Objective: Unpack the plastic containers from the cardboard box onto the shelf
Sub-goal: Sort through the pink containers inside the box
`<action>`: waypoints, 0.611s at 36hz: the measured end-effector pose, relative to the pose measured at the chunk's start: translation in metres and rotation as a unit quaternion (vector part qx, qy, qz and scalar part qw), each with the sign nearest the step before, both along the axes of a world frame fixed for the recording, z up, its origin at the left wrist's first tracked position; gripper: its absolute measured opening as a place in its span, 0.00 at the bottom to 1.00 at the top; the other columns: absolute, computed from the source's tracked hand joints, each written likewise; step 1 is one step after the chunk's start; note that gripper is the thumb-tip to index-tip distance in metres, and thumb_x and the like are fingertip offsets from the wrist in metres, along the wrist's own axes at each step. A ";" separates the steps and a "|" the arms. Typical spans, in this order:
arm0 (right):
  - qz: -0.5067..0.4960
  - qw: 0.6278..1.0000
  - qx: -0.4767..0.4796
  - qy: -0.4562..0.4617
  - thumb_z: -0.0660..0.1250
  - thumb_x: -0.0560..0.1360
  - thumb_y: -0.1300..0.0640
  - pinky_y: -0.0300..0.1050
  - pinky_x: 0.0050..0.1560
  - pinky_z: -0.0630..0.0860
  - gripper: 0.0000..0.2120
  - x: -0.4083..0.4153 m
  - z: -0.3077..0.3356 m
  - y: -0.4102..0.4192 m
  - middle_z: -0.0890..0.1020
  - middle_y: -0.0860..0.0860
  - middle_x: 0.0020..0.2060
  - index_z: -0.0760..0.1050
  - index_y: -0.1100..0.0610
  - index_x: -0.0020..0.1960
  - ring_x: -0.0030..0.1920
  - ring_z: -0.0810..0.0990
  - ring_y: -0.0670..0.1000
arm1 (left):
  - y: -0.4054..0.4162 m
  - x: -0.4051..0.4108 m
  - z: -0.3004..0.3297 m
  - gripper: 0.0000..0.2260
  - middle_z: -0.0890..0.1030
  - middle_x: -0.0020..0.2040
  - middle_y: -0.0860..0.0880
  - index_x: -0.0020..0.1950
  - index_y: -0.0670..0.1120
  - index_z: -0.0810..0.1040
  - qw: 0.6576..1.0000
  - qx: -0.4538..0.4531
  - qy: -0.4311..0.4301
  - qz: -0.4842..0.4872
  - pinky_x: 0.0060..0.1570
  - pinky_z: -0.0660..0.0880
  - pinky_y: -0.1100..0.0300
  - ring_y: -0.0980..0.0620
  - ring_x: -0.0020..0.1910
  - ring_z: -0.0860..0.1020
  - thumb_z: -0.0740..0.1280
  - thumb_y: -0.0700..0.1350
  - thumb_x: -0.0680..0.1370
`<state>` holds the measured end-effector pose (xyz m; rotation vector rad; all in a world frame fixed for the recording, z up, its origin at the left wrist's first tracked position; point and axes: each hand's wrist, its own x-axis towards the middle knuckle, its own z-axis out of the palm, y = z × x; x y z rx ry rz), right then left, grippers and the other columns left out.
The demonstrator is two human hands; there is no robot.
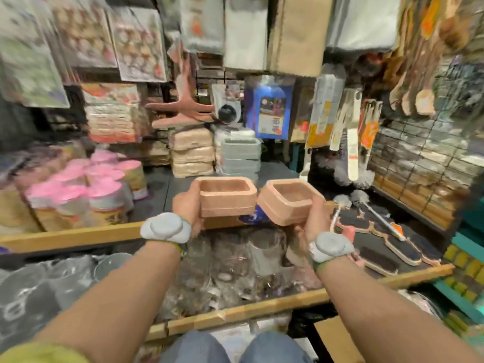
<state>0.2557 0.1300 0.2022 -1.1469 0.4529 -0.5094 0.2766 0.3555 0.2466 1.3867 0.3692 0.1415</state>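
My left hand [187,205] grips a pink rectangular plastic container [226,196] by its left side, held level above the shelf's front edge. My right hand [315,218] grips a second pink container [289,201] from below and the right, tilted a little to the left. The two containers nearly touch in the middle. Behind them on the dark upper shelf [162,195] stand a stack of beige containers [192,153] and a stack of grey ones [239,155]. A corner of the cardboard box [337,339] shows at the bottom right, its inside hidden.
Pink-lidded tubs [86,187] crowd the shelf's left. Toilet brushes [366,205] and flat dark-and-orange items [392,242] lie at the right. A lower shelf with a wooden rim [235,313] holds clear wrapped goods. Packaged goods hang overhead and along the right wall.
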 end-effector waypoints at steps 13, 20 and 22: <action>0.138 0.989 0.033 0.047 0.63 0.75 0.42 0.38 0.31 0.69 0.18 0.120 0.020 0.078 0.79 0.52 0.42 0.75 0.55 0.55 0.36 0.74 0.50 | 0.064 0.101 -0.016 0.18 0.81 0.42 0.41 0.44 0.39 0.78 0.998 0.009 0.021 0.066 0.44 0.74 0.51 0.43 0.41 0.77 0.66 0.55 0.72; 0.192 0.979 0.053 0.044 0.67 0.74 0.45 0.38 0.30 0.72 0.21 0.175 0.013 0.112 0.81 0.54 0.50 0.74 0.57 0.61 0.45 0.79 0.52 | 0.072 0.164 -0.052 0.30 0.83 0.51 0.39 0.51 0.38 0.80 0.993 0.083 0.052 0.066 0.57 0.77 0.42 0.37 0.50 0.81 0.63 0.63 0.66; 0.192 0.979 0.057 0.040 0.68 0.72 0.43 0.38 0.31 0.74 0.23 0.189 0.008 0.122 0.81 0.55 0.56 0.74 0.57 0.61 0.52 0.80 0.54 | 0.071 0.177 -0.057 0.31 0.83 0.50 0.39 0.52 0.38 0.80 0.993 0.086 0.048 0.070 0.56 0.77 0.42 0.37 0.50 0.81 0.62 0.63 0.66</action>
